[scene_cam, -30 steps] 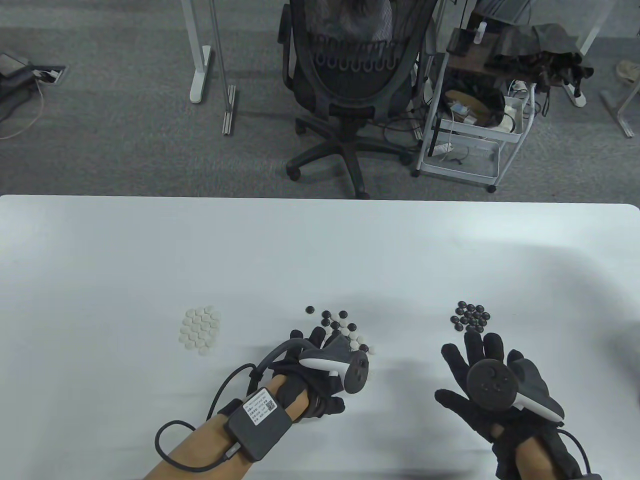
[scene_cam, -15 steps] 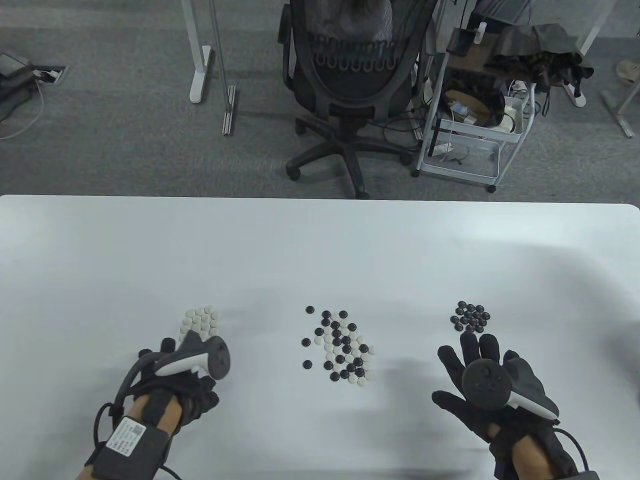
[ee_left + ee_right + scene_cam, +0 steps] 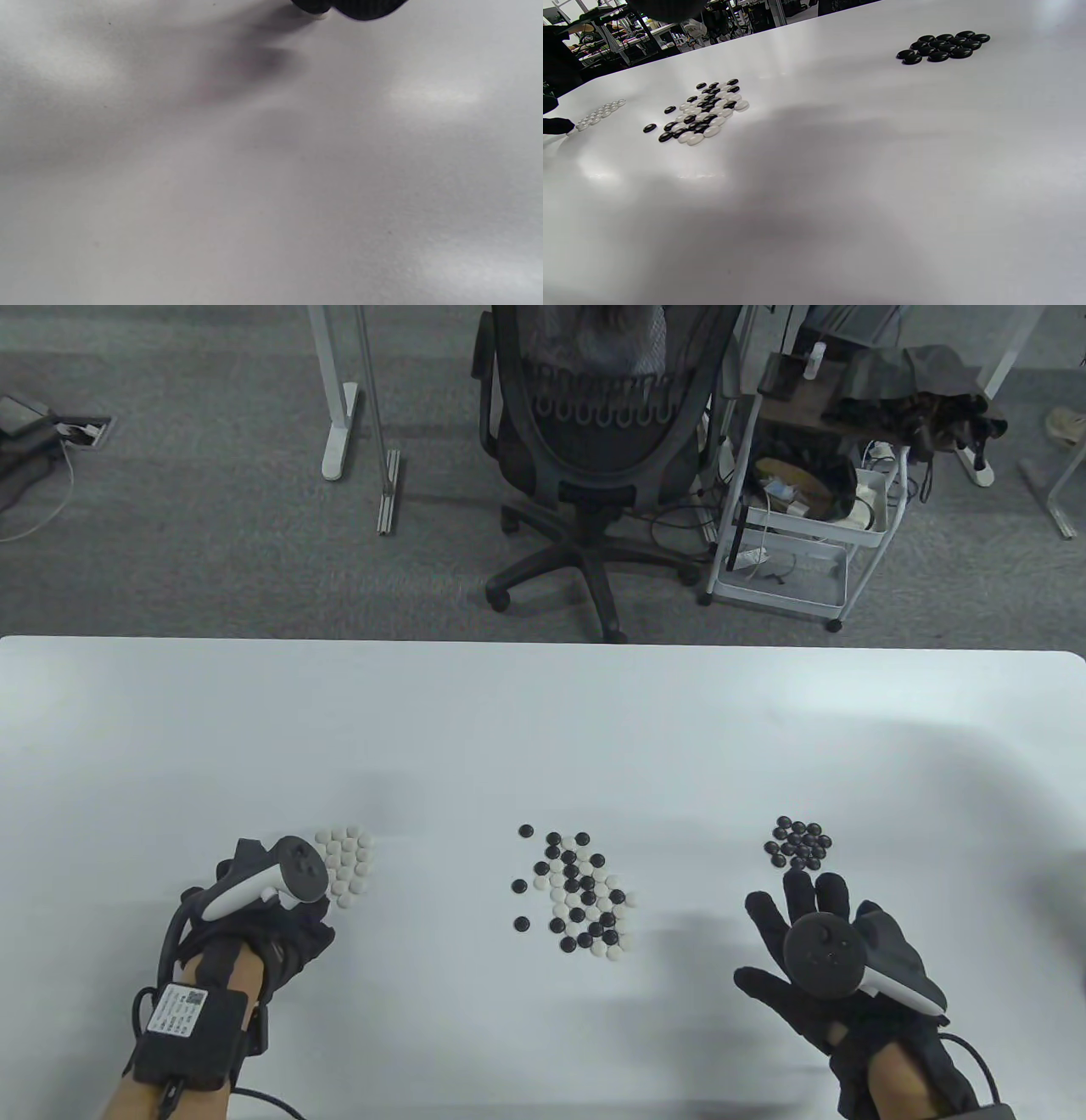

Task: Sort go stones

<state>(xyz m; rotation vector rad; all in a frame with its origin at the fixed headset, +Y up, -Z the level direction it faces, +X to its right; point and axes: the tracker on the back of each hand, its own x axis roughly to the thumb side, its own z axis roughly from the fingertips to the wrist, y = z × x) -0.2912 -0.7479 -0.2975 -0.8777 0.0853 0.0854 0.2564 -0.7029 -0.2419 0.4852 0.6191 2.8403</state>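
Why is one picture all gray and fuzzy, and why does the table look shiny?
Left wrist view: the camera sits very close to the table, so it shows only soft blur, a smudgy shadow and the fingers at the top edge. Right wrist view: bright glare patches shine off the table beside the mixed stones.

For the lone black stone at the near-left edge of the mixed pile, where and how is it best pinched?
Probably pinch the lone black stone across its rim, fingers coming from above. It lies flat, a low disc clear of the mixed pile, so both sides look free.
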